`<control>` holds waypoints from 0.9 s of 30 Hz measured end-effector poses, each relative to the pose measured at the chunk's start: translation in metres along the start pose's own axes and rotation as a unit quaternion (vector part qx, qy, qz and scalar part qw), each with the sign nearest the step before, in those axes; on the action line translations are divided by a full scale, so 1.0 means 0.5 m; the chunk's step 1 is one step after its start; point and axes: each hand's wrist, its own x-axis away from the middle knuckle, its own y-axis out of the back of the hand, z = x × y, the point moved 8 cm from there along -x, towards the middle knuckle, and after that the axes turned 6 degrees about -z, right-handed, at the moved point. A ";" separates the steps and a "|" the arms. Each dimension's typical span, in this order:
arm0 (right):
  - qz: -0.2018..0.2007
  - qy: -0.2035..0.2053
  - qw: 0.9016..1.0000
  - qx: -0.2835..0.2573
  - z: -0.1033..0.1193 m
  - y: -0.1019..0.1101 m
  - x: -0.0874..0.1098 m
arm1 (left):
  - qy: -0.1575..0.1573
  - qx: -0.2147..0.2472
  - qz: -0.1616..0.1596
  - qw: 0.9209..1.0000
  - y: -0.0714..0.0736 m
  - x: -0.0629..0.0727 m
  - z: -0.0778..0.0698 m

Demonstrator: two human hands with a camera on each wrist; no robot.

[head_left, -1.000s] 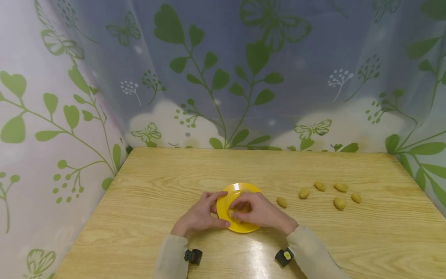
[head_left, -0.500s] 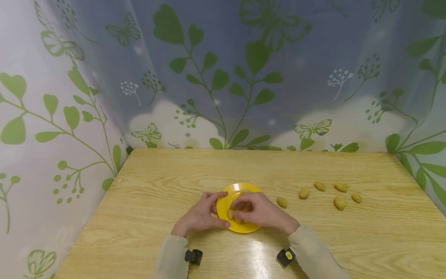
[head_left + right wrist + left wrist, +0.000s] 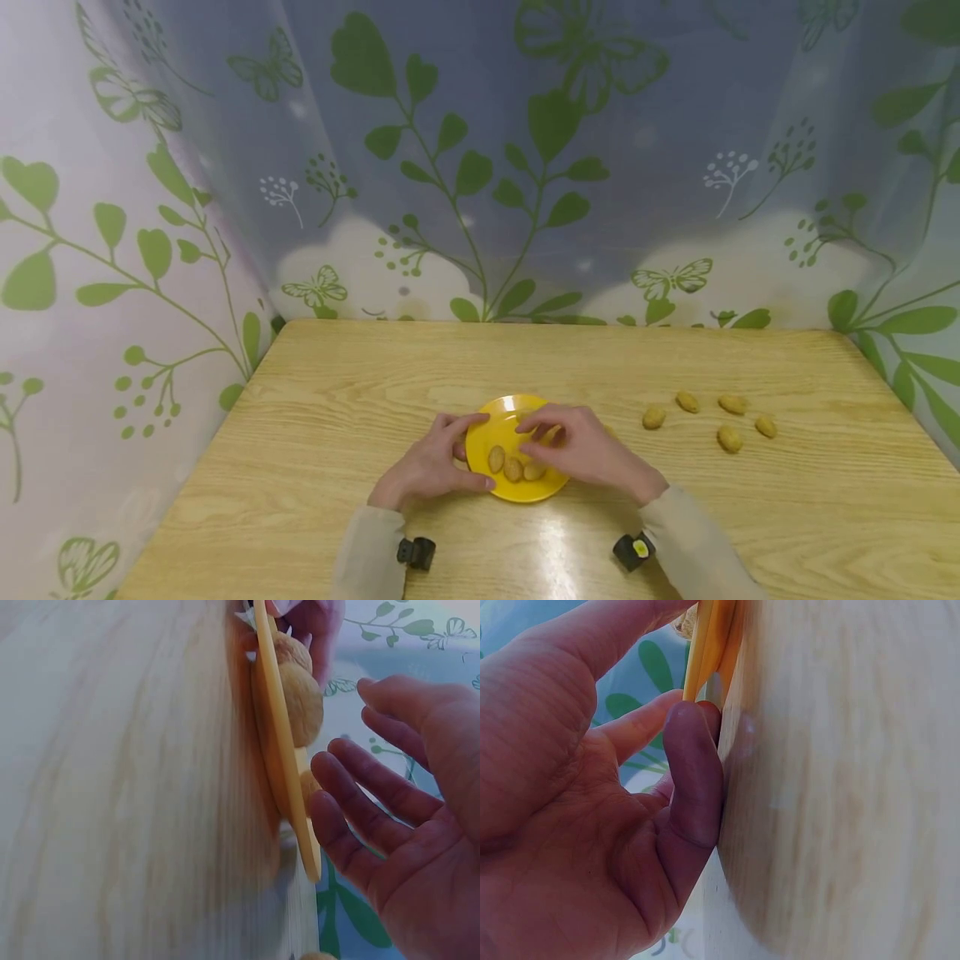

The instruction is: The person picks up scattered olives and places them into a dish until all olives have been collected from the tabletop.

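A yellow plate (image 3: 482,442) lies on the table, with several walnuts (image 3: 513,468) along its near side. My left hand (image 3: 429,461) grips the plate's left side, the thumb on the near rim and the forefinger on the far rim. In the left wrist view, its curled little finger (image 3: 694,761) touches the yellow edge. Over the right part of the plate hovers my right hand (image 3: 581,443), its fingers loosely bent and holding nothing. The right wrist view shows its fingertips (image 3: 324,806) spread apart beside the rim, and a walnut (image 3: 301,705) standing above the plate.
Several loose walnuts (image 3: 730,438) lie scattered on the wooden table (image 3: 360,375) to the right. One more is mostly hidden behind my right hand. A leaf-and-butterfly patterned curtain (image 3: 480,167) hangs behind the table and along its sides.
My right hand has lifted off the walnuts and moved right, uncovering several on the plate. It now hides most of the nearest loose walnut. The left hand has stayed put.
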 end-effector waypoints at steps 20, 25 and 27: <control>-0.042 0.006 0.999 0.020 -0.020 0.067 0.030 | 0.013 0.012 0.001 1.000 -0.002 -0.001 0.003; -0.057 0.011 0.998 0.013 -0.028 0.084 0.040 | 0.013 0.008 -0.002 1.000 -0.001 0.001 0.001; -0.059 0.011 0.998 0.009 -0.029 0.091 0.045 | 0.013 0.008 -0.002 1.000 -0.001 0.001 0.001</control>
